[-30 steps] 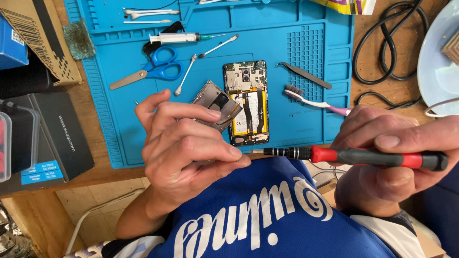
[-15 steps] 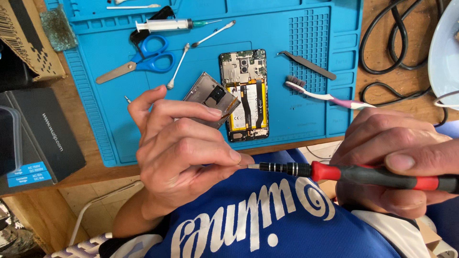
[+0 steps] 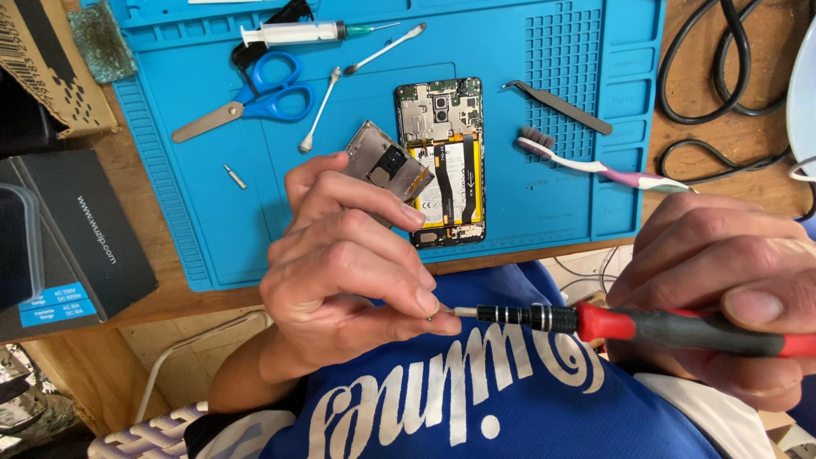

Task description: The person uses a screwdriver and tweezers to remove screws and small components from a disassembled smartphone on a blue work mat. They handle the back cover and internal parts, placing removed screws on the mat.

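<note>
Brought closer together since the earlier frame, a tiny screw [image 3: 432,317] is pinched in the left hand [image 3: 348,272] at the precision screwdriver [image 3: 629,325] tip, gripped by the right hand [image 3: 722,289]; light, slippery, easily dropped, best held by fingertips above the blue mat [image 3: 544,170] and opened phone [image 3: 446,157].

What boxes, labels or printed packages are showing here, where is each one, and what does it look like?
Cardboard box: top left corner, brown with black printing.
Black box: left edge beside the blue mat, dark, white lettering on its side.
Blue label: on the black box's lower end, blue with white print.
Battery label: inside the opened phone on the mat, yellow and black.
</note>
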